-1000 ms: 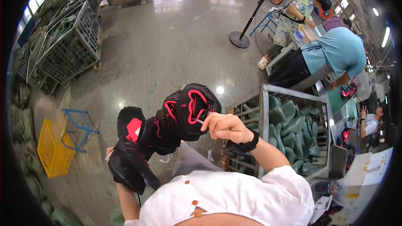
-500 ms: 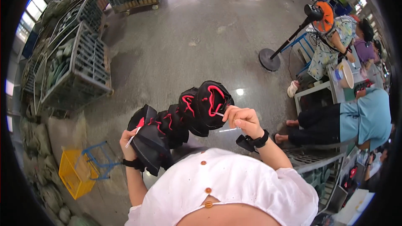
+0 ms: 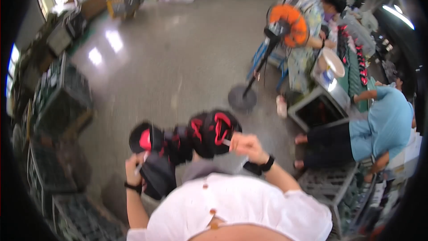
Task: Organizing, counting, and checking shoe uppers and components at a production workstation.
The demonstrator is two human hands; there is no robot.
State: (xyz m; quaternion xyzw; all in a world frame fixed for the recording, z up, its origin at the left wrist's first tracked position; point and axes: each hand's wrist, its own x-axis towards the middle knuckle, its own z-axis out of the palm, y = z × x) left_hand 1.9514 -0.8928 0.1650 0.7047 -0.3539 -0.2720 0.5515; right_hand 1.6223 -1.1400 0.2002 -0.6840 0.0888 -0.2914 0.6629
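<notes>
Both hands up at chest height, holding string of black-and-red shoe uppers (image 3: 187, 138) stretched between them. Left hand (image 3: 133, 167) clamped on left end, where dark bundle (image 3: 158, 178) hangs down. Right hand (image 3: 245, 145) pinched shut on right end, by red-trimmed upper. Frame pretty blurry tbh. Orange fan (image 3: 285, 20) on stand ahead, seated person in blue shirt (image 3: 388, 125) off right, wire crates (image 3: 62, 102) left.
</notes>
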